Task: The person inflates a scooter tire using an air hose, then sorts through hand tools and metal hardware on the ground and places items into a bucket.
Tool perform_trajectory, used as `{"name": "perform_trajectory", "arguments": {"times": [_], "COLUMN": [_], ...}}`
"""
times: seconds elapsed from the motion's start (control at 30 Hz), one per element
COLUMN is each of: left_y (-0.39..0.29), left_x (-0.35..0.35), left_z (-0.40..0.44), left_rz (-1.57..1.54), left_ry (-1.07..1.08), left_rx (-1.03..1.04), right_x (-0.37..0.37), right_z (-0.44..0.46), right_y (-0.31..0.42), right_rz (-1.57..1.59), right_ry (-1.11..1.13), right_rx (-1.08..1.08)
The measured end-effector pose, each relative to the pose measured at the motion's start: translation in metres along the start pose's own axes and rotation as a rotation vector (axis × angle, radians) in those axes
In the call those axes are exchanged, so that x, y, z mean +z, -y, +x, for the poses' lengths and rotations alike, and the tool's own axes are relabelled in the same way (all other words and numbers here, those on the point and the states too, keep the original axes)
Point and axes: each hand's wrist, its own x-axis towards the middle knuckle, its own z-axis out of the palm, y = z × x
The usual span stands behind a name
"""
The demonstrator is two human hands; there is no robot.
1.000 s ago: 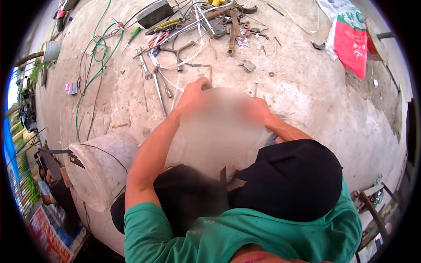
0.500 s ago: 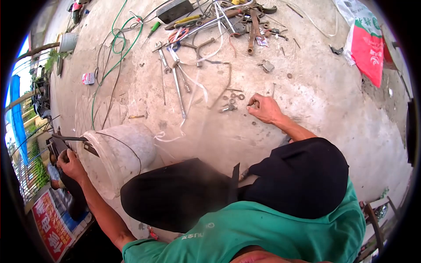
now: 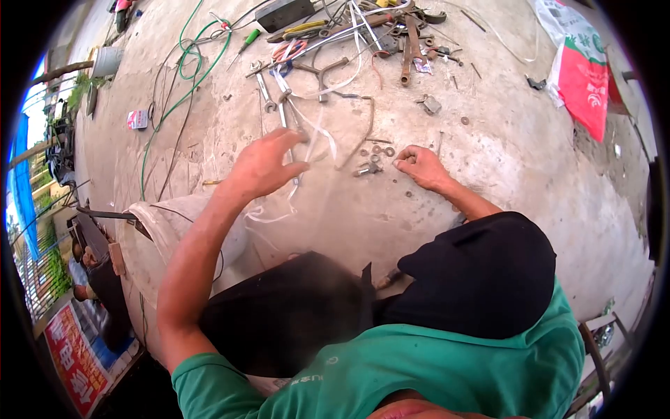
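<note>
My left hand hovers over the floor with thumb and fingers apart, holding nothing visible. Its fingers cover part of a long wrench that lies beside a shorter wrench. A white plastic strap trails just past the fingertips. On the right, my right hand is low at the floor with its fingers curled together; whatever may be in them is hidden. Close to it lie several washers and a small metal bolt-like part. A bent rod lies a little farther off.
Rusty wrenches, a dark block and a green-handled screwdriver are piled at the far side. A white bucket lies by my left knee. Green cable runs along the left; a red-and-white bag is at right.
My left hand has swung from beyond the bucket at far left to over the wrenches in the middle. My right hand has stayed almost in place, fingers still curled.
</note>
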Motion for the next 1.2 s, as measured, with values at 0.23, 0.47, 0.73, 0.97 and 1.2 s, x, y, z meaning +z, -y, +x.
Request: {"name": "perform_trajectory", "arguments": {"times": [0.23, 0.47, 0.73, 0.97, 1.2], "left_y": [-0.039, -0.025, -0.024, -0.026, -0.025], "left_x": [0.18, 0.2, 0.218, 0.223, 0.196], "left_z": [0.082, 0.069, 0.082, 0.087, 0.097], "left_rz": [0.306, -0.003, -0.029, -0.12, -0.543], "left_ry": [-0.141, -0.171, -0.304, -0.278, -0.152], "left_rx": [0.082, 0.222, 0.153, -0.061, -0.211], "right_x": [0.002, 0.0, 0.003, 0.007, 0.009], "right_z": [-0.015, -0.012, -0.009, -0.011, -0.006], "right_y": [0.045, 0.037, 0.041, 0.04, 0.037], "right_rz": [-0.259, -0.301, -0.304, -0.323, -0.337], "right_ry": [-0.026, 0.001, 0.017, 0.005, -0.029], "right_rx": [0.218, 0.258, 0.229, 0.235, 0.185]}}
